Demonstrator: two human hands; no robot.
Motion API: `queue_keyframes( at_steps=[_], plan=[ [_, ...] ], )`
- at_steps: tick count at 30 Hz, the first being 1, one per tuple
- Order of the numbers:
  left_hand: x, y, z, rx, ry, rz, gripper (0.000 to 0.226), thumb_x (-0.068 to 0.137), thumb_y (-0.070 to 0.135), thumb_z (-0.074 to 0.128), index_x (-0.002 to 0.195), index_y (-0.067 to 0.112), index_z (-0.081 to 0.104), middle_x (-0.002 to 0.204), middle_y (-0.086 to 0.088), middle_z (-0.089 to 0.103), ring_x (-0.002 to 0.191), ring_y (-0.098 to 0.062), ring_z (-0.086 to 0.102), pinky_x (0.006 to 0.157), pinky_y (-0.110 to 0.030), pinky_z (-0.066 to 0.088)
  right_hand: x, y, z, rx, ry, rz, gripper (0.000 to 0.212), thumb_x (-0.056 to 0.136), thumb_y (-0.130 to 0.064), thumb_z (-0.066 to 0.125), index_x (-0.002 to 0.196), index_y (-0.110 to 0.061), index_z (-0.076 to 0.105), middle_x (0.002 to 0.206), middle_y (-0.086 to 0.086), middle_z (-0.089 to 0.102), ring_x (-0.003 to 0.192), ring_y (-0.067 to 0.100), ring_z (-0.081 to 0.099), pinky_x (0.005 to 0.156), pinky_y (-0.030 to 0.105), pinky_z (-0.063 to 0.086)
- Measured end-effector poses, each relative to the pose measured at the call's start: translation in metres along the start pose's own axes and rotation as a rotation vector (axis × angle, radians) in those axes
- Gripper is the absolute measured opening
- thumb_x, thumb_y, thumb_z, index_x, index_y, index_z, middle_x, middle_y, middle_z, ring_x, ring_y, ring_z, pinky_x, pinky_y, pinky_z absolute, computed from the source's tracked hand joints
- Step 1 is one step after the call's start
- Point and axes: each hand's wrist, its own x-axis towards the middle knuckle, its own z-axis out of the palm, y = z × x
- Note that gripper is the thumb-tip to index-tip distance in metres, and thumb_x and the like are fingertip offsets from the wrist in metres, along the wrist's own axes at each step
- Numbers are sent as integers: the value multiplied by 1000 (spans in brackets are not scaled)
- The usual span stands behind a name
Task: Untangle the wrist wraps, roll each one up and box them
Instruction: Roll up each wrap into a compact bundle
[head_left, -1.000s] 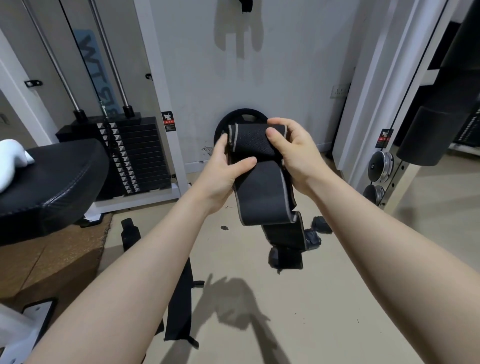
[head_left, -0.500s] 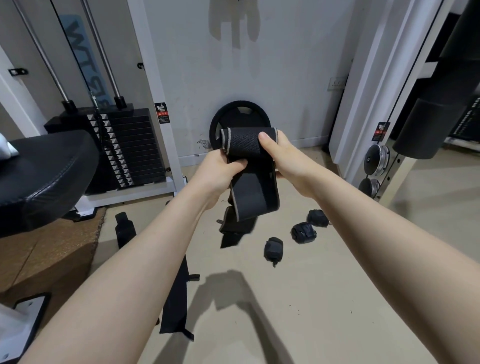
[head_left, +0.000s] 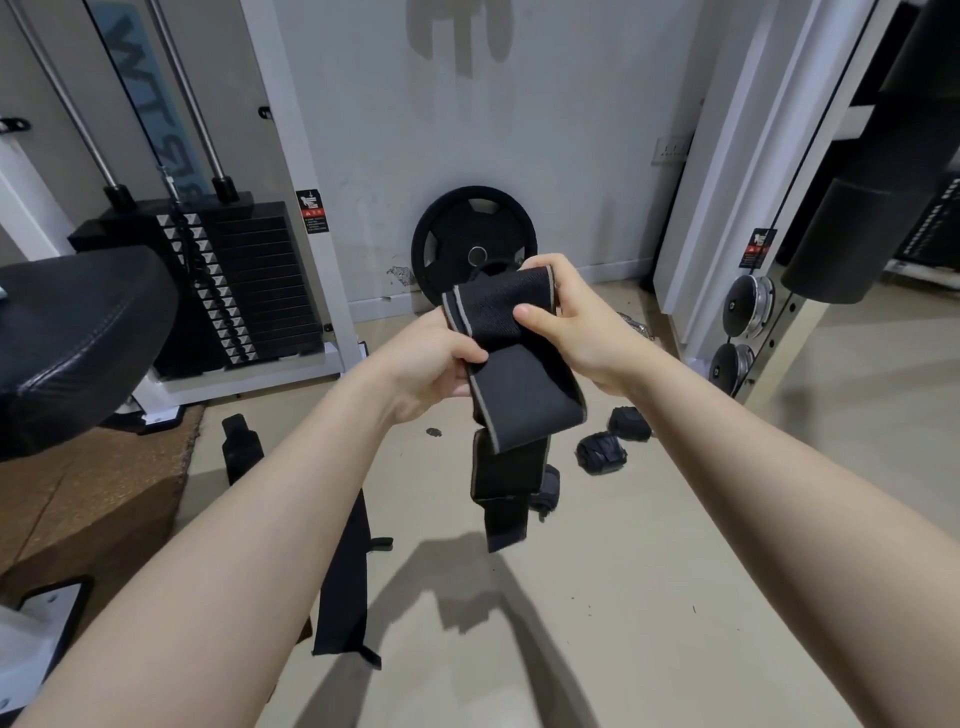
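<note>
Both hands up at chest height, working one wrist wrap (head_left: 511, 364). R hand (head_left: 576, 322) grip is clamped on the rolled top end, thumb across the front, fingers behind. L hand (head_left: 441, 364) grip pinches the wrap's L edge just below the roll, fingers curled round it. The hands are near each other, the roll between them.

Key relation: the free tail drops from the grip toward 6 o'clock, long axis roughly vertical, folded over on itself midway, end hanging clear of the floor (head_left: 675, 571). So I judge the roll has to feed downward, w/ the R hand turning and the L hand guiding the edge.

Material: woven black elastic, pale stripe down each edge, floppy, so the folds may skew the roll.

Outward: two rolled wraps (head_left: 602, 452) lie on the floor at 4 o'clock of the grip, just beside each other, and a third may be hidden behind the tail. A flat strap (head_left: 343, 571) lies unrolled at 7 o'clock. No box in view. Weight plate (head_left: 470, 244) leans on the wall at 12.
</note>
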Motion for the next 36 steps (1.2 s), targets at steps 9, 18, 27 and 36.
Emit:
queue_keyframes(
  at_steps=[9,18,27,36],
  plan=[
    [13,-4,15,-232,144,134,9,98,10,50,103,15,56,91,-3,65,77,-12,66,64,-25,57,-5,3,2,92,45,-20,40,83,16,52,88,-23,50,87,3,52,74,14,50,65,28,43],
    [14,-5,19,-85,216,272,26,91,-7,53,99,17,57,95,-5,60,88,-18,60,77,-30,54,-13,12,-4,367,-63,346,31,92,-1,42,118,-12,55,108,10,65,92,23,62,81,36,52],
    [5,-10,17,306,188,496,35,80,-16,59,88,18,57,106,11,58,98,3,56,91,-17,46,-14,10,6,428,-6,233,12,99,-24,47,105,-22,58,91,2,67,77,9,67,70,25,55],
    [-4,-15,23,-335,100,7,53,83,27,70,132,18,52,113,-4,70,101,-21,68,83,-40,57,-9,11,6,283,58,97,31,93,-9,57,119,-23,52,105,-2,67,90,8,65,81,22,53]
  ],
)
